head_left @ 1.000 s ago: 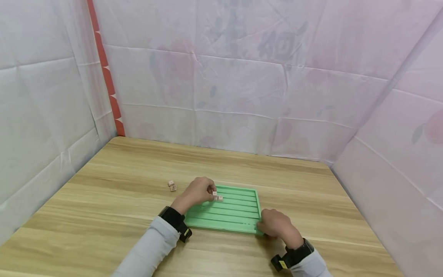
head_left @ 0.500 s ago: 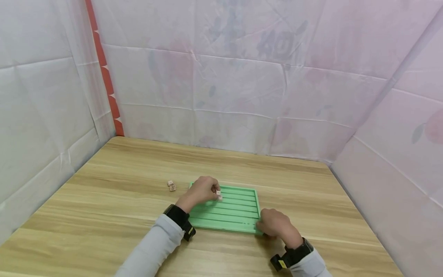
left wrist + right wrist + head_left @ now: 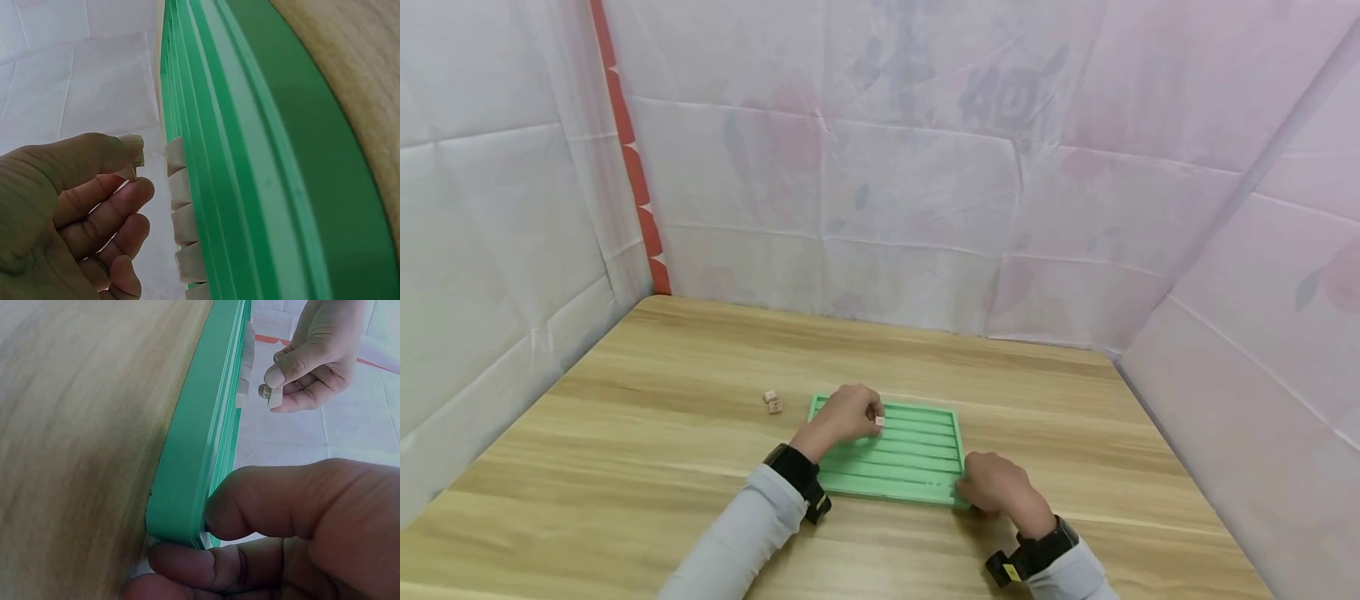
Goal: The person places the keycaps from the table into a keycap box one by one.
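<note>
My left hand [image 3: 846, 413] pinches a small beige keycap [image 3: 879, 422] between thumb and fingertips, over the far half of a green ribbed tray [image 3: 917, 455]. The left wrist view has the held keycap [image 3: 139, 161] side-on, apart from a row of beige keycaps [image 3: 185, 225] seated in the tray. In the head view, that hand hides most of this row. My right hand [image 3: 997, 483] grips the tray's near right corner. The right wrist view shows its thumb [image 3: 240, 503] on the rim and fingers underneath.
Two loose keycaps, one [image 3: 770, 397] behind another [image 3: 775, 407], lie on the wooden table [image 3: 647, 467] left of the tray. The nearer one shows a hollow side. White patterned sheets [image 3: 917, 192] enclose the table at back and sides.
My left hand has moved a little to the right over the tray, carrying the keycap. It now covers keycaps that showed beside its fingertips earlier. The right hand and tray have stayed put.
</note>
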Demonstrator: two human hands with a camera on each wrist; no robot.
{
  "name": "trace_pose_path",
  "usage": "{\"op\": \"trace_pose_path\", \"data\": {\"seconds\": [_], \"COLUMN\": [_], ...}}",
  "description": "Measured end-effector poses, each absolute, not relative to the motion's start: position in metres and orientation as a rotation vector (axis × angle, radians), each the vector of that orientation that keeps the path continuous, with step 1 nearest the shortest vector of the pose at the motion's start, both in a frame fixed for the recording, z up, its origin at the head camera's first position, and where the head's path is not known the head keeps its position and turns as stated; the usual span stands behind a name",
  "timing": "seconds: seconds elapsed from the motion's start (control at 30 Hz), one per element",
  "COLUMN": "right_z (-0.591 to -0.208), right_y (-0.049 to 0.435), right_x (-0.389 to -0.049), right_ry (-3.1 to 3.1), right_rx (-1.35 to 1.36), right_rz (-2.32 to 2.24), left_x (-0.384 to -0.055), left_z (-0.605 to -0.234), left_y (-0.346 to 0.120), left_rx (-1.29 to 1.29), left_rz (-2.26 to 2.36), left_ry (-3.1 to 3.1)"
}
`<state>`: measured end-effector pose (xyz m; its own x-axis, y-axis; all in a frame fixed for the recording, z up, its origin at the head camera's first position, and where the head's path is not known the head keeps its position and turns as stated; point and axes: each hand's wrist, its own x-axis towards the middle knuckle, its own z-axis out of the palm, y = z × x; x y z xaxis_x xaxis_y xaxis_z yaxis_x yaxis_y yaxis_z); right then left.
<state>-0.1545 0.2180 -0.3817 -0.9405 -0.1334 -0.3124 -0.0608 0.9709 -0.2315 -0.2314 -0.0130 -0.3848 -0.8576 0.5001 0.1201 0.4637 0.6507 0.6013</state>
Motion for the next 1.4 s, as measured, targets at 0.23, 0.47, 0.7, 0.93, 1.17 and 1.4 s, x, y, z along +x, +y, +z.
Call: {"op": "trace_pose_path", "data": {"seconds": [0.23, 0.47, 0.7, 0.93, 1.17, 1.4], "right_z": [-0.381, -0.380, -0.383, -0.383, -0.381, -0.381], "right_y": [0.218, 0.218, 0.214, 0.210, 0.210, 0.211], "right_x": [-0.152, -0.151, -0.153, -0.153, -0.151, -0.151], "right_ry": [2.794, 2.799, 2.811, 2.806, 2.800, 2.802], "right_rx": [-0.125, -0.125, -0.157, -0.151, -0.142, -0.149], "right_rz": [-0.300, -0.306, -0.312, -0.320, -0.307, -0.308], "left_x": [-0.232, -0.232, -0.234, -0.234, -0.233, -0.233], "left_z": [-0.389, -0.387, -0.393, -0.396, -0.397, -0.395], "left_y": [-0.007, 0.000, 0.003, 0.001, 0.002, 0.003], "left_rx": [0.830, 0.827, 0.774, 0.766, 0.761, 0.754], "left_rz": [0.973, 0.941, 0.843, 0.788, 0.800, 0.799], "left_ry": [2.823, 2.851, 2.880, 2.900, 2.882, 2.862]}}
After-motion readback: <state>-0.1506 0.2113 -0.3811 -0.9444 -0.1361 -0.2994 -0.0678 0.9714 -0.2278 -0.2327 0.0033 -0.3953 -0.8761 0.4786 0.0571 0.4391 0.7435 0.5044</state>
